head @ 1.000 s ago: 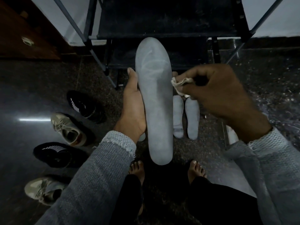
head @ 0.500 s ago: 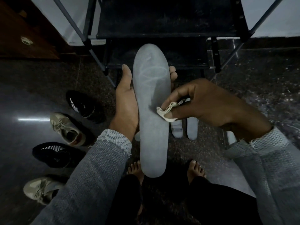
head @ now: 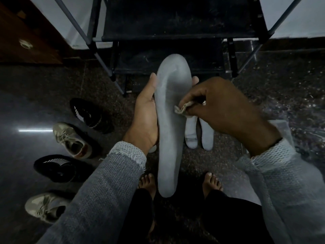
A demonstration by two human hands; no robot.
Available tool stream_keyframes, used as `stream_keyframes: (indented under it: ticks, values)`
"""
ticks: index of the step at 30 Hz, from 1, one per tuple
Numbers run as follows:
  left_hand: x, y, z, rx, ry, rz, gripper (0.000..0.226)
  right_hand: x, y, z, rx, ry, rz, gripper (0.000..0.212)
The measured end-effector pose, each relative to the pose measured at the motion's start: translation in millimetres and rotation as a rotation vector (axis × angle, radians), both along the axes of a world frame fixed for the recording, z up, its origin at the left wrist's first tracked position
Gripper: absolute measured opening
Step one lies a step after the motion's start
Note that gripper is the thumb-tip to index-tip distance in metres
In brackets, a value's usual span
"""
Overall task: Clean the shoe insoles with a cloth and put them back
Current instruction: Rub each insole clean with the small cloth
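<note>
Pointing away, toe seemingly up: insole (head: 169, 124) lengthwise in left hand (head: 146, 120).

Held insole (head: 168, 131) between left hand (head: 146, 118) and right hand (head: 223, 110). Two insoles (head: 199, 134) on floor (head: 44, 88) beneath, before shoe rack (head: 175, 32). Four sneakers (head: 73, 140) in row toward floor's left edge.

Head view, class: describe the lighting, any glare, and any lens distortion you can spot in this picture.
Head view: dim overall, so the black shoes nearly merge with the dark floor; a thin bright streak of glare lies on the floor at left; the wide-angle lens splays the rack's poles outward; the insole held by the left hand is the brightest thing in view.
</note>
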State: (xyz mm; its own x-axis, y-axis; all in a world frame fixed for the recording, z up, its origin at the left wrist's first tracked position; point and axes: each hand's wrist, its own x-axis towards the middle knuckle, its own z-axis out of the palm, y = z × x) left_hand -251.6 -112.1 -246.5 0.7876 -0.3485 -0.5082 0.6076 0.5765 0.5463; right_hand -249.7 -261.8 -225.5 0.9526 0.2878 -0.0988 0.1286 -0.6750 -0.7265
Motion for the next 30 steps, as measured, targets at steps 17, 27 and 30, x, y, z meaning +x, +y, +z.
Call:
stream_keyframes:
  ticks: [17, 27, 30]
  values:
    - [-2.0, -4.6, -0.7, 0.087, -0.045, -0.015, 0.057, 6.1, -0.8, -7.7, 0.039, -0.258, -0.189, 0.016]
    - [-1.8, -2.8, -5.5, 0.087, -0.024, -0.009, 0.055, 2.5, 6.7, 0.1, 0.069, -0.104, 0.014, 0.018]
    - [-2.4, -5.8, -5.4, 0.074, -0.037, -0.016, 0.059, 3.9, 3.5, -5.7, 0.104, -0.188, -0.231, 0.013]
